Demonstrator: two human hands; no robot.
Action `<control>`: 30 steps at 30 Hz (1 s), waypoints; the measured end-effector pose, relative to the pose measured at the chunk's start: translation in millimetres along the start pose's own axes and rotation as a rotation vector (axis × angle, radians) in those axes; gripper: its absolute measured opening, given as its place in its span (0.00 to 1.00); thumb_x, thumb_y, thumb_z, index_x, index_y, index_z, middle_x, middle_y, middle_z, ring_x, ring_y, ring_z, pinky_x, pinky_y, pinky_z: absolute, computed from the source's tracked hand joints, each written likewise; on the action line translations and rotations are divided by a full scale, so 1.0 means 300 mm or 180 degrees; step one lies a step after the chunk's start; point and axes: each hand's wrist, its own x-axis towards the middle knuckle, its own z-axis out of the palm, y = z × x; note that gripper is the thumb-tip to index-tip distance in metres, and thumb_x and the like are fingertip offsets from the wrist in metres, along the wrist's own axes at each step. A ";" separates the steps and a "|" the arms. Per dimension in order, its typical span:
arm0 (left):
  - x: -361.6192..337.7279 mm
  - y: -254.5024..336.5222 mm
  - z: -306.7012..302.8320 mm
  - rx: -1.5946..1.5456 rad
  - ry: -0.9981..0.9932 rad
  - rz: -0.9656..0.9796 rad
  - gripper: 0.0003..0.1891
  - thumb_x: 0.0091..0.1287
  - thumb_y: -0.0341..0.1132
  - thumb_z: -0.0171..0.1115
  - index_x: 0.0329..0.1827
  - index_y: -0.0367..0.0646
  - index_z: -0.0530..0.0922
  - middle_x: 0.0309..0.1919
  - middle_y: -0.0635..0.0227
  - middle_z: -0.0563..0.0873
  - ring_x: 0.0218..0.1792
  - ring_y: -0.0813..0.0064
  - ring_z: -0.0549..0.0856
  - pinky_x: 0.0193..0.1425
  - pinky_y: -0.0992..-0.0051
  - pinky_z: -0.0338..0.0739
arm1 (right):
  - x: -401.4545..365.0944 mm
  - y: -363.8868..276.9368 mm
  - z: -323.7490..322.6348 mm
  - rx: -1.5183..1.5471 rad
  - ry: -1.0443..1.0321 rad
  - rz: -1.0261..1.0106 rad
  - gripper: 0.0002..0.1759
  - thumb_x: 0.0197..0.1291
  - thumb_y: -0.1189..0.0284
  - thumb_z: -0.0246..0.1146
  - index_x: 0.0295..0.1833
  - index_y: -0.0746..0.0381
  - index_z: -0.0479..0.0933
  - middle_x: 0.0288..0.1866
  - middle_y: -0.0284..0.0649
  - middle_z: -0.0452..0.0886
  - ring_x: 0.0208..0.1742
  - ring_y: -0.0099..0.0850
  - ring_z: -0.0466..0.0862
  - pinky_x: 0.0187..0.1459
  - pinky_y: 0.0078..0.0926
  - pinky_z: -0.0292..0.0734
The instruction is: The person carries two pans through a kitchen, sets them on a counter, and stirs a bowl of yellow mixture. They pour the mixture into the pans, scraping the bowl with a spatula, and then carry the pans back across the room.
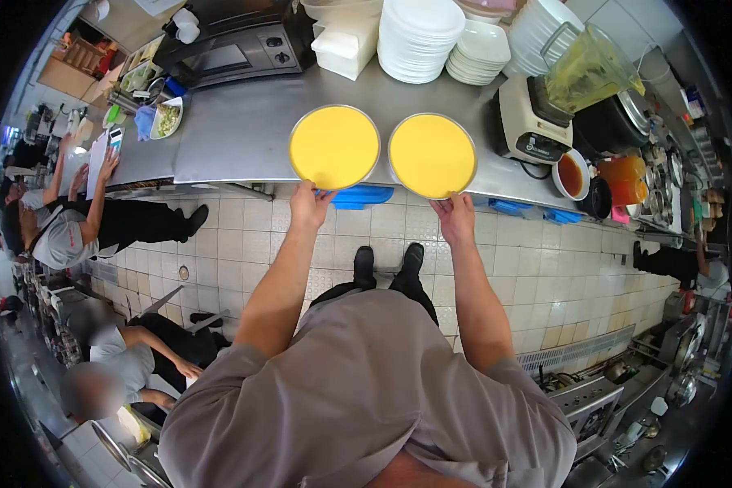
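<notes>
Two round, shallow metal pans filled level with smooth yellow stuff are side by side at the front of the steel counter (228, 146). My left hand (308, 205) grips the near rim of the left pan (334, 146), fingers closed on its edge. On the near edge of the right pan (432, 155), my right hand (455, 217) pinches the rim, its fingertips partly hidden underneath. Both pans look flat, with a narrow gap between them.
Behind the pans stand a toaster oven (244, 50), a white tub (338, 50) and stacked white plates (419, 41). At right are a blender (537, 122) and a bowl of red sauce (572, 176). A person (65, 232) stands at left; others sit behind.
</notes>
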 end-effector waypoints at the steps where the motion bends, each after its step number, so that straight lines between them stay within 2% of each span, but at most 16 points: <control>1: -0.010 -0.001 -0.016 -0.0091 -0.0137 -0.0054 0.16 0.78 0.34 0.56 0.64 0.39 0.72 0.60 0.55 0.78 0.61 0.56 0.81 0.74 0.42 0.79 | -0.006 0.011 -0.013 0.0228 -0.0059 -0.0011 0.06 0.80 0.72 0.61 0.48 0.55 0.69 0.52 0.42 0.83 0.53 0.37 0.88 0.62 0.57 0.89; 2: -0.019 -0.001 -0.029 -0.0184 -0.0277 -0.0111 0.14 0.78 0.37 0.56 0.62 0.42 0.74 0.57 0.59 0.80 0.58 0.60 0.83 0.74 0.43 0.77 | -0.010 0.022 -0.024 0.0236 -0.0052 -0.0015 0.06 0.80 0.72 0.61 0.48 0.55 0.69 0.52 0.42 0.83 0.53 0.37 0.88 0.62 0.57 0.89; 3: -0.027 0.000 -0.041 -0.0174 -0.0284 -0.0115 0.14 0.78 0.37 0.56 0.62 0.42 0.74 0.57 0.59 0.80 0.58 0.60 0.83 0.74 0.43 0.77 | -0.015 0.035 -0.033 0.0263 -0.0030 -0.0047 0.08 0.80 0.73 0.60 0.56 0.54 0.67 0.54 0.43 0.84 0.54 0.37 0.89 0.62 0.58 0.89; 4: -0.037 0.007 -0.049 -0.0420 -0.0122 -0.0196 0.18 0.81 0.42 0.55 0.66 0.43 0.74 0.61 0.60 0.81 0.61 0.61 0.82 0.76 0.45 0.75 | -0.022 0.047 -0.039 0.0290 -0.0008 -0.0078 0.15 0.79 0.74 0.60 0.64 0.53 0.65 0.55 0.44 0.84 0.55 0.38 0.89 0.62 0.60 0.88; 5: -0.044 0.013 -0.058 -0.0665 0.0041 -0.0274 0.21 0.83 0.47 0.54 0.70 0.44 0.75 0.65 0.60 0.82 0.63 0.62 0.82 0.79 0.47 0.72 | -0.051 0.030 -0.014 0.0299 -0.0003 -0.0081 0.15 0.79 0.74 0.60 0.64 0.53 0.65 0.55 0.44 0.84 0.55 0.38 0.89 0.62 0.60 0.88; 6: -0.053 0.021 -0.069 -0.0656 0.0035 -0.0281 0.21 0.83 0.47 0.54 0.70 0.44 0.75 0.65 0.60 0.82 0.63 0.62 0.82 0.79 0.47 0.72 | -0.083 0.010 0.008 0.0328 0.0128 -0.0058 0.26 0.79 0.75 0.60 0.74 0.50 0.57 0.61 0.45 0.83 0.58 0.41 0.89 0.62 0.59 0.89; 7: -0.058 0.029 -0.080 -0.0822 -0.0068 -0.0390 0.27 0.83 0.55 0.54 0.74 0.46 0.74 0.68 0.62 0.82 0.68 0.62 0.81 0.80 0.47 0.70 | -0.106 -0.004 0.022 0.0354 0.0256 -0.0040 0.38 0.78 0.76 0.60 0.85 0.47 0.50 0.67 0.47 0.81 0.60 0.44 0.89 0.61 0.59 0.89; 8: -0.060 0.032 -0.083 -0.0989 -0.0177 -0.0501 0.33 0.83 0.63 0.54 0.79 0.48 0.73 0.71 0.63 0.81 0.72 0.61 0.79 0.82 0.46 0.68 | -0.111 0.000 0.014 0.0357 0.0264 -0.0054 0.38 0.78 0.76 0.60 0.85 0.47 0.50 0.67 0.47 0.81 0.60 0.44 0.89 0.61 0.59 0.89; 10: -0.059 0.007 -0.088 -0.0905 -0.0441 -0.0232 0.38 0.80 0.68 0.55 0.82 0.49 0.70 0.74 0.64 0.80 0.74 0.61 0.78 0.81 0.47 0.69 | -0.131 -0.001 -0.004 0.0478 -0.0296 -0.0071 0.55 0.76 0.77 0.61 0.92 0.40 0.32 0.78 0.49 0.74 0.65 0.49 0.88 0.60 0.58 0.89; 11: -0.053 -0.011 -0.090 -0.0826 -0.0700 0.0049 0.44 0.77 0.73 0.55 0.85 0.51 0.68 0.78 0.65 0.78 0.76 0.60 0.77 0.81 0.47 0.70 | -0.136 -0.002 -0.010 0.0484 -0.0269 -0.0099 0.55 0.76 0.77 0.61 0.92 0.40 0.32 0.78 0.49 0.74 0.65 0.49 0.88 0.60 0.58 0.89; 14: -0.047 -0.035 -0.118 -0.0628 -0.0554 -0.0252 0.44 0.76 0.73 0.55 0.87 0.56 0.64 0.82 0.66 0.74 0.79 0.58 0.75 0.81 0.47 0.71 | -0.160 -0.006 -0.023 0.0403 -0.0503 -0.0217 0.56 0.76 0.78 0.61 0.92 0.36 0.31 0.80 0.50 0.72 0.69 0.51 0.87 0.61 0.58 0.90; 16: -0.056 -0.045 -0.127 -0.0653 -0.0655 -0.0243 0.43 0.77 0.72 0.55 0.87 0.56 0.64 0.82 0.66 0.74 0.80 0.56 0.75 0.81 0.45 0.72 | -0.181 -0.012 -0.024 0.0553 -0.0518 -0.0136 0.53 0.72 0.80 0.62 0.91 0.35 0.42 0.84 0.47 0.67 0.73 0.56 0.82 0.64 0.63 0.88; 18: -0.072 -0.049 -0.126 -0.0639 -0.0737 -0.0142 0.41 0.79 0.69 0.53 0.87 0.55 0.63 0.83 0.66 0.72 0.82 0.54 0.73 0.82 0.41 0.73 | -0.195 -0.016 -0.037 0.0525 -0.0527 -0.0213 0.53 0.72 0.80 0.61 0.91 0.34 0.43 0.85 0.46 0.67 0.74 0.56 0.82 0.64 0.64 0.88; 24: -0.077 -0.017 -0.141 -0.0305 -0.0916 -0.0211 0.44 0.76 0.72 0.56 0.88 0.56 0.63 0.84 0.66 0.71 0.82 0.55 0.72 0.82 0.41 0.72 | -0.254 -0.032 -0.084 0.0584 -0.0463 -0.0314 0.54 0.71 0.82 0.58 0.92 0.33 0.41 0.86 0.44 0.65 0.75 0.56 0.81 0.65 0.65 0.87; 27: -0.104 -0.003 -0.110 -0.0115 -0.0915 -0.0275 0.45 0.75 0.73 0.56 0.87 0.57 0.64 0.83 0.67 0.72 0.82 0.57 0.73 0.82 0.43 0.72 | -0.301 -0.087 -0.093 0.0787 -0.0372 -0.0466 0.55 0.67 0.84 0.57 0.92 0.37 0.43 0.81 0.47 0.71 0.70 0.50 0.86 0.60 0.59 0.92; 30: -0.165 0.008 -0.043 0.0089 -0.1040 -0.0315 0.44 0.76 0.73 0.56 0.86 0.55 0.66 0.80 0.67 0.76 0.79 0.58 0.77 0.79 0.46 0.76 | -0.356 -0.152 -0.143 0.0756 -0.0325 -0.0521 0.55 0.68 0.83 0.56 0.93 0.37 0.42 0.85 0.47 0.67 0.73 0.54 0.83 0.65 0.65 0.88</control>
